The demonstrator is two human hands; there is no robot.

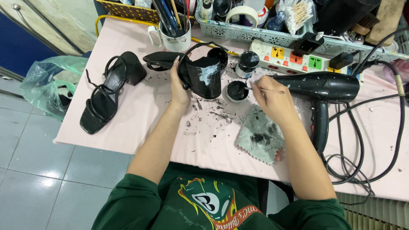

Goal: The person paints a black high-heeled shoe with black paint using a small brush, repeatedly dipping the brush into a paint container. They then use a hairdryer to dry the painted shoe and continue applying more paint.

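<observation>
My left hand [179, 85] grips a black block-heeled sandal [200, 72] lying on its side, its heel showing a pale scuffed patch. My right hand [272, 100] holds a thin brush [260, 89], whose tip reaches into a small round lid of black paint [237, 90]. An open black paint jar [247, 62] stands just behind the lid, and another round black lid [219, 55] lies beside the sandal heel. A grey stained cloth [260, 134] lies under my right wrist.
A second black strappy sandal [108, 89] lies at the left of the pink table [140, 123]. A black hair dryer [321, 91] and its cable sit to the right, a power strip [294, 57], a mug of brushes [174, 34] and baskets behind. Black flecks litter the tabletop.
</observation>
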